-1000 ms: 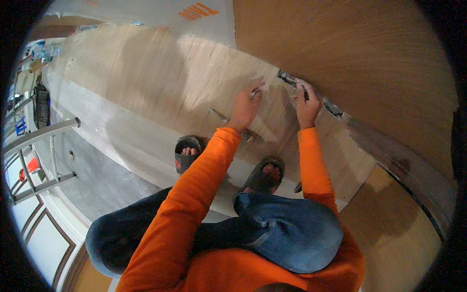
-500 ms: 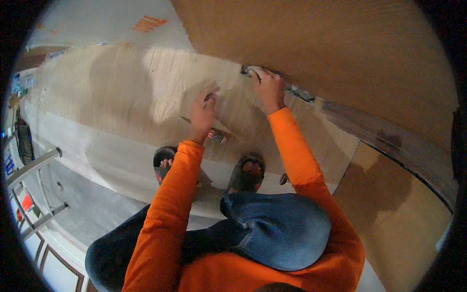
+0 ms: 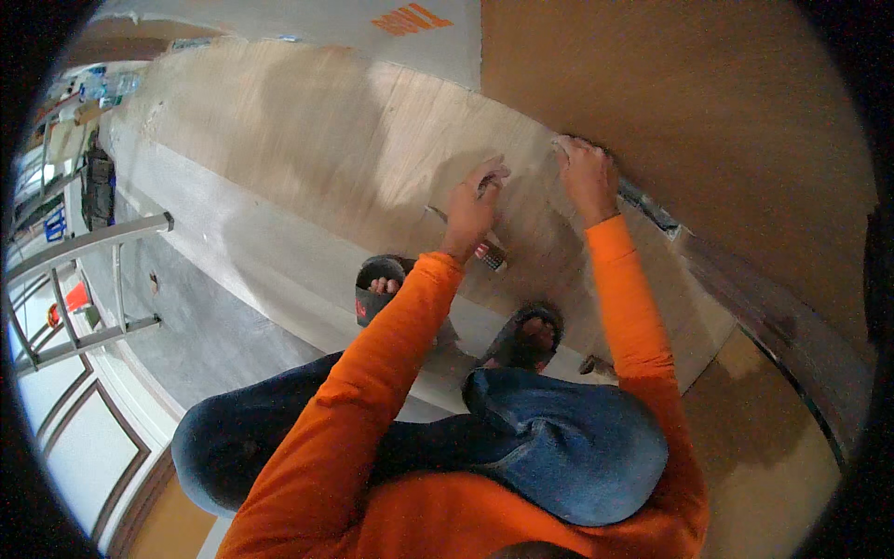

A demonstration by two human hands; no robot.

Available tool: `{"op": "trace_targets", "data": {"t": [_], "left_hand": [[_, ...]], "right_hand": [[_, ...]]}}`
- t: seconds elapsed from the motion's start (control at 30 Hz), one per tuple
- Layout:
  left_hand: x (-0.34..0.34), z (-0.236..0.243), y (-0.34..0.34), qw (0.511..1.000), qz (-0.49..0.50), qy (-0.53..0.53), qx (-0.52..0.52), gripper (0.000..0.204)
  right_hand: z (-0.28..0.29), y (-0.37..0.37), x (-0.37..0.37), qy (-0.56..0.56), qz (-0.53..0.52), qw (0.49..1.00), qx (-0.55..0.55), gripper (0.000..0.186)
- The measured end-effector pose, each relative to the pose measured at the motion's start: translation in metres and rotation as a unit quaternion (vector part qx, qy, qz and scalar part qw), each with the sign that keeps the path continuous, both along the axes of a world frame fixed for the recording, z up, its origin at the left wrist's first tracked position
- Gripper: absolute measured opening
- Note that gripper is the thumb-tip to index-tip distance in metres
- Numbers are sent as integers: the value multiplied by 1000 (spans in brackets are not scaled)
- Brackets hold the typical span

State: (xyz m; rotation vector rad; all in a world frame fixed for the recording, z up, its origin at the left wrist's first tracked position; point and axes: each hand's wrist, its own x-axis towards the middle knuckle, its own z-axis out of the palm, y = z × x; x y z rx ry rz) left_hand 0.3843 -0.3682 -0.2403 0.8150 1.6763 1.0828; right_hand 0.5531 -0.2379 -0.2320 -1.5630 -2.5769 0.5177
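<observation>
My right hand (image 3: 589, 177) is closed and pressed against the seam where a pale wood board (image 3: 307, 121) meets a brown panel (image 3: 680, 84). Whatever its fingers pinch is hidden. Farther left, my left hand (image 3: 475, 203) hovers over the board with curled fingers; a small dark thing seems to sit in them, too unclear to name. Under that wrist lies a tool with a thin metal end (image 3: 435, 213) and a red and dark patterned handle (image 3: 492, 254), its middle covered. A rough dark strip (image 3: 652, 207) runs along the seam beside my right hand.
My sandalled feet (image 3: 526, 335) are on the near side of the board. A small dark object (image 3: 596, 364) lies by the right foot. A metal ladder (image 3: 93, 244) stands at left, near a white panelled door (image 3: 88, 452). Grey sheeting with orange print (image 3: 410, 19) is at the back.
The whole view has swung, so the scene sits farther right. My right hand has its fingers drawn in closer to the seam; my left hand stays curled above the tool.
</observation>
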Motion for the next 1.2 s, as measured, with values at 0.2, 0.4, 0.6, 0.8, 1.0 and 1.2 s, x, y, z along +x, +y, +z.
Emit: {"op": "trace_targets", "data": {"t": [0.2,0.4,0.6,0.8,1.0,1.2], "left_hand": [[-4,-8,-4,999,-8,39,28,41],[0,-9,-5,998,-11,51,25,38],[19,-7,-2,988,-21,126,-83,34],[7,-10,-4,1000,-20,6,-21,30],[3,-13,-9,998,-17,34,48,34],[-20,-30,-19,999,32,-16,20,33]], "right_hand": [[-12,-7,12,67,-10,997,24,22],[-54,-27,65,252,-137,958,-6,28],[-39,-45,65,329,-251,910,16,17],[-7,-25,47,195,-91,968,130,17],[3,-5,40,137,-24,988,63,18],[15,1,12,-55,-20,998,7,22]]}}
